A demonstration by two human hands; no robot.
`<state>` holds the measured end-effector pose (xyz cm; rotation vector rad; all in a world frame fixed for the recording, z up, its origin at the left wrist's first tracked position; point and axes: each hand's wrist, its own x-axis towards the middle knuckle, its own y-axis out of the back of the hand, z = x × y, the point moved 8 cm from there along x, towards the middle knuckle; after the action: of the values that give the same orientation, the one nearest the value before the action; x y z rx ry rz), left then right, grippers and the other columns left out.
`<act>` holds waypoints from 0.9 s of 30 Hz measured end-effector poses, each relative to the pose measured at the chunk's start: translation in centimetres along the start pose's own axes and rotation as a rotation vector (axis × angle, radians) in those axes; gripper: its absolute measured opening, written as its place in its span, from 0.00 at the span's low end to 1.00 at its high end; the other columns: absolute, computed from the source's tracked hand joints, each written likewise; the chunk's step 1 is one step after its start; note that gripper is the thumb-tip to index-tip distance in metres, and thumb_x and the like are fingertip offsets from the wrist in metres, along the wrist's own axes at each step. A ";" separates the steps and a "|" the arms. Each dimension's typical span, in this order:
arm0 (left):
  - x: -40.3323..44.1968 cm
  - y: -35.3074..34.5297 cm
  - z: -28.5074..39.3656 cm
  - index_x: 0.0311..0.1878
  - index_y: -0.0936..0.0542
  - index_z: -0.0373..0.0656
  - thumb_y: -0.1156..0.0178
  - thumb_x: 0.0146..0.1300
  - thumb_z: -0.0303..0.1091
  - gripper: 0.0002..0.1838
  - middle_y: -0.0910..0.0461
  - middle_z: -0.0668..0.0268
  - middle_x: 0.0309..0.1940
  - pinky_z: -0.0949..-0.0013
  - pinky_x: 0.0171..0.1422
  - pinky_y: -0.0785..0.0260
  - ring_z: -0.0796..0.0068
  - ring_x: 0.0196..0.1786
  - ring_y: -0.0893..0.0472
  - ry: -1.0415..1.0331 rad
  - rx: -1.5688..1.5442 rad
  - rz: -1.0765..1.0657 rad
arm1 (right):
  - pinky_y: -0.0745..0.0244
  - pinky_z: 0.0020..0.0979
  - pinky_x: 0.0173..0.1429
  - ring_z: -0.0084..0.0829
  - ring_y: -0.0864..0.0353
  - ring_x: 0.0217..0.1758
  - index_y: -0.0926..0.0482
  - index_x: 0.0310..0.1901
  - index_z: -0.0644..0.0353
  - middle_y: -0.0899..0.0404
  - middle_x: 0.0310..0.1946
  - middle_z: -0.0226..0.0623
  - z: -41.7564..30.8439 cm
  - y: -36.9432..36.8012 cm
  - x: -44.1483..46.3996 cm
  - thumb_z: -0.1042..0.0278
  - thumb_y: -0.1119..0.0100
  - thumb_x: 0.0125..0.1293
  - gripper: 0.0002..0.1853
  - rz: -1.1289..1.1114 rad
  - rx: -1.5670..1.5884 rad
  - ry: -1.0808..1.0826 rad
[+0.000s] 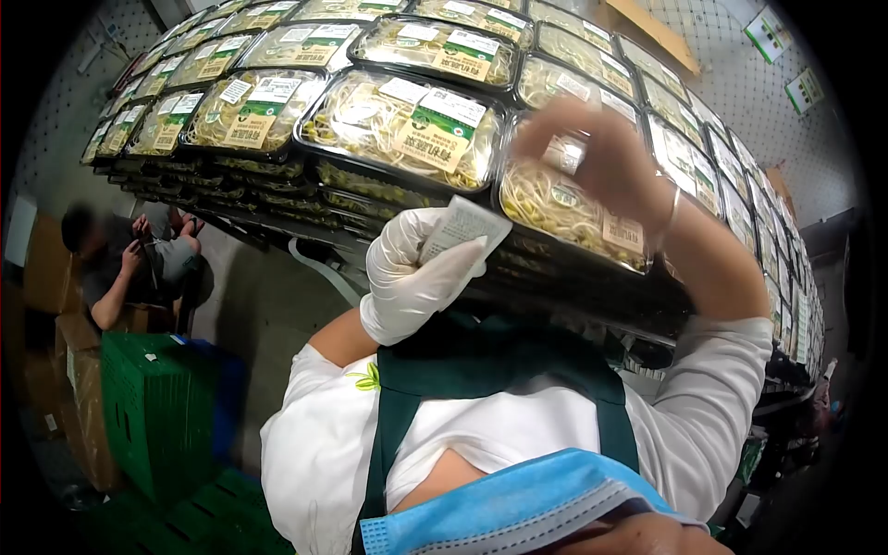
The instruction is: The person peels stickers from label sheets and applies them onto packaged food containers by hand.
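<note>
My left hand (407, 268), in a white glove, grips a small stack of printed labels (470, 227) between thumb and fingers, just in front of the package rows. My bare right hand (601, 153) is smeared by motion above a package of bean sprouts (564, 217). Its fingers look bent, but whether they touch the film or hold anything cannot be made out. To its left lies another package of bean sprouts (398, 134), a black tray under clear film with white, green and tan labels.
Stacked packages (296, 46) spread in rows to the back and right. At left, a seated person (139, 250) is near cardboard boxes (83, 388) and a green crate (148, 416). A cardboard piece (652, 32) lies at the back right.
</note>
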<state>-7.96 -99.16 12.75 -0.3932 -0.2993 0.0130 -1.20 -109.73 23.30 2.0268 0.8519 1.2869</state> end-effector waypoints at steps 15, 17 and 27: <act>-0.1 1.8 -1.9 0.47 0.32 0.37 0.57 0.51 0.09 0.20 0.29 0.55 0.48 0.71 0.48 0.32 0.66 0.49 0.26 0.155 -0.028 -0.365 | 0.35 0.38 0.50 0.39 0.29 0.50 0.36 0.53 0.59 0.29 0.48 0.46 27.9 12.3 -6.6 0.52 0.61 0.59 0.24 -0.402 -1.063 -1.184; 0.2 1.2 -0.6 0.47 0.30 0.33 0.59 0.49 0.09 0.21 0.28 0.49 0.45 0.72 0.39 0.28 0.68 0.36 0.22 0.030 -0.234 -0.007 | 0.31 0.35 0.46 0.34 0.25 0.43 0.32 0.49 0.60 0.26 0.42 0.43 27.1 11.8 -5.6 0.55 0.58 0.61 0.21 -0.315 -0.880 -0.986; 1.7 0.7 2.3 0.20 0.24 0.39 0.43 0.48 0.19 0.05 0.27 0.69 0.13 0.80 0.19 0.39 0.83 0.16 0.29 -0.311 -0.023 -0.108 | 0.33 0.29 0.35 0.29 0.27 0.30 0.27 0.28 0.56 0.26 0.25 0.33 -5.7 -2.9 0.3 0.71 0.38 0.45 0.08 -0.040 0.031 0.226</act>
<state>-7.02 -97.55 15.00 -0.3973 -0.6277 -0.0358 -6.93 -106.91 23.37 1.9017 1.0151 1.5078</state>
